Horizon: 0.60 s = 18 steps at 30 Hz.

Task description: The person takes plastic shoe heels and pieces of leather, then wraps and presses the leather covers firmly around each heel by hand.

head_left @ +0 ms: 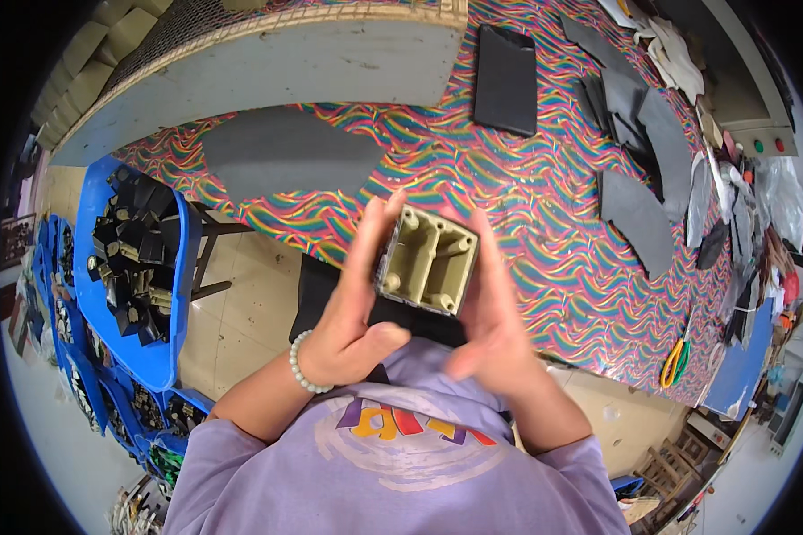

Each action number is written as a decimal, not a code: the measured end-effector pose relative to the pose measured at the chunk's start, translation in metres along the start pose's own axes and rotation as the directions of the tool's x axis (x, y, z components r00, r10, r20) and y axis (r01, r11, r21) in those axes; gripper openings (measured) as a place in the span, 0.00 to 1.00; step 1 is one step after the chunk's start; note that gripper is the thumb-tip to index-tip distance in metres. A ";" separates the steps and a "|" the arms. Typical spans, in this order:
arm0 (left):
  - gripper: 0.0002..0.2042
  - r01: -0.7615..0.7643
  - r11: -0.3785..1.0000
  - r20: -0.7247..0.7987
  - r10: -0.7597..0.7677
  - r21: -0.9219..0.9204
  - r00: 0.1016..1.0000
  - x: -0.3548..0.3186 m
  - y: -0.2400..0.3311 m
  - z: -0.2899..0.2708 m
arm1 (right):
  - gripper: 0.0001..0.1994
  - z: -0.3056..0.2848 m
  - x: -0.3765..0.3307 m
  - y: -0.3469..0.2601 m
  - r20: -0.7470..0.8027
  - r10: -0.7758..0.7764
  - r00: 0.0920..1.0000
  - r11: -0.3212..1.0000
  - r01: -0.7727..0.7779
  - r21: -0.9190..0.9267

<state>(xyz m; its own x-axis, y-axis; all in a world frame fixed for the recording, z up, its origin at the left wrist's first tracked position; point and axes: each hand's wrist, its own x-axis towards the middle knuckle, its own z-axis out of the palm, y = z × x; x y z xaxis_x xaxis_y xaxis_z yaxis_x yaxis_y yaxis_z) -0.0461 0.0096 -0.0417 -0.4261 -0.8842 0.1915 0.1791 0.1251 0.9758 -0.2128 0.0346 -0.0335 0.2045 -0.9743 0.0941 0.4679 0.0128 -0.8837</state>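
Note:
Between my two palms, above the near edge of the table, is a small square box with dark outer sides. Its open top faces up, showing a khaki inside split by a divider, with round posts at the corners. My left hand, with a pale bead bracelet at the wrist, presses its straight fingers along the box's left side. My right hand lies along the right side, its thumb slightly blurred. Below the box, dark material shows by my lap.
The table cloth is brightly wavy. On it lie a black slab, grey sheets, curved grey pieces and scissors. A grey-sided board or bin stands at back left. A blue tub holds several dark blocks.

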 end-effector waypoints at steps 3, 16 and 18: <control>0.36 0.129 0.911 0.010 -0.136 -0.392 0.991 0.011 0.000 0.004 | 0.58 0.000 0.001 0.009 -0.199 0.034 0.979 0.960 -0.088 -0.266; 0.20 0.375 0.861 -0.112 -0.434 -0.345 0.894 0.014 0.006 0.003 | 0.47 -0.011 -0.008 0.000 0.119 -0.399 0.909 0.411 0.294 -0.863; 0.20 0.217 0.975 -0.053 -0.220 -0.047 0.974 0.013 0.005 -0.002 | 0.50 -0.006 -0.015 0.013 -0.117 -0.432 0.894 0.632 0.208 -0.746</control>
<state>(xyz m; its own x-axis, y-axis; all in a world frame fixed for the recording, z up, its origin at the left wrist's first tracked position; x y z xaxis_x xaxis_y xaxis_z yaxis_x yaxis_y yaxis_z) -0.0488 -0.0026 -0.0342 -0.4078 -0.9125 -0.0333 0.1239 -0.0915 0.9881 -0.2144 0.0484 -0.0492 -0.1198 -0.9032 0.4123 -0.3032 -0.3621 -0.8814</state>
